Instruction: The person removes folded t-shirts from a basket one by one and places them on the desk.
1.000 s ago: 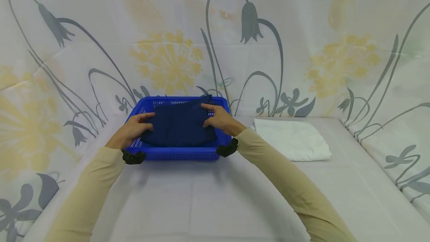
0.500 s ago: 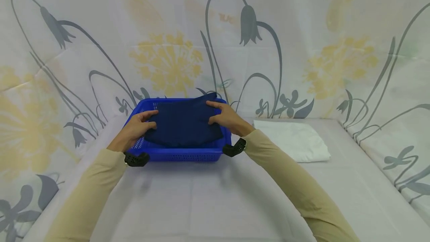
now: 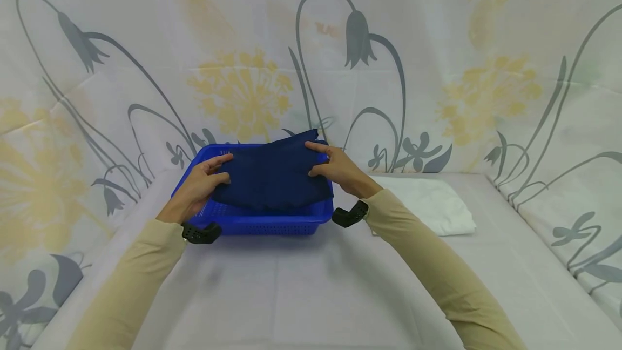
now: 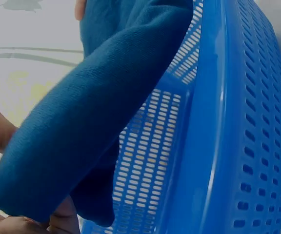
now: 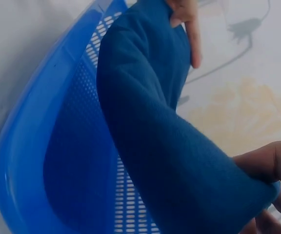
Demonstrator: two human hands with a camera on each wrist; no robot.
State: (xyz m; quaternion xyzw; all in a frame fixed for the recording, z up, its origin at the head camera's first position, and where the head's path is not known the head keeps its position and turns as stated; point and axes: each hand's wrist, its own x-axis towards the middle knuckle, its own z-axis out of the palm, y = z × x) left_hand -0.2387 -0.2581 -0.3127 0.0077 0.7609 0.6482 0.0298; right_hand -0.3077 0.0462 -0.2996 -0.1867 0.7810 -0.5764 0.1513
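Observation:
A folded dark blue cloth (image 3: 272, 174) is held between both hands over the blue plastic basket (image 3: 277, 228). My left hand (image 3: 200, 183) pinches the cloth's left side between thumb and fingers. At the opposite side my right hand (image 3: 342, 170) grips it the same way, its upper corner raised a little higher. In the left wrist view the cloth (image 4: 82, 107) sags above the basket's slotted floor. From the right wrist view, fingers (image 5: 265, 163) clasp the cloth's edge, and the basket wall (image 5: 28, 131) stands beside it. The exact fold layers cannot be made out.
To the right of the basket a folded white cloth (image 3: 427, 205) lies on the white-covered table (image 3: 311, 285), partly behind the right forearm. A flower-printed curtain (image 3: 413, 58) closes off the back and sides.
Both hands have lifted the dark blue cloth upward and shifted it slightly right. More of the basket's inside front now shows below it. The basket and white cloth stay in place.

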